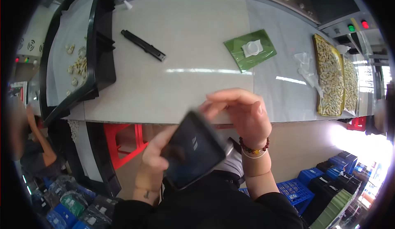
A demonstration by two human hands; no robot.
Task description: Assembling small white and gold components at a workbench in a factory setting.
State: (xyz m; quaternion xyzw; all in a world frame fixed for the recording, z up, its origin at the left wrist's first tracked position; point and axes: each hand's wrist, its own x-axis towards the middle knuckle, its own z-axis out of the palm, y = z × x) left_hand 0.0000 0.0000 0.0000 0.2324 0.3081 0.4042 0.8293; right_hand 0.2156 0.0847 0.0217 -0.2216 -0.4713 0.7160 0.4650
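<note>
My left hand (155, 155) is closed around the side of a dark smartphone (195, 153), which is tilted and a little blurred above my lap, by the table's near edge. Close to the phone's upper corner is my right hand (251, 115), its fingers curved and loosely apart with nothing in them. A bead bracelet and a pale bangle circle the right wrist. On the table (193, 27) lies a slim black pen-shaped tool (143, 45) with a clip. Farther right is a flat green packet (263, 56), with a small white wrapped piece (252, 47) on top.
A black tray (103, 60) with white lining and small pale pieces stands at left. Yellow trays (329, 76) full of pale pieces are at right, beside clear plastic (306, 68). A red stool (123, 142) and blue crates (294, 192) are below. Another person's arm (39, 136) shows far left.
</note>
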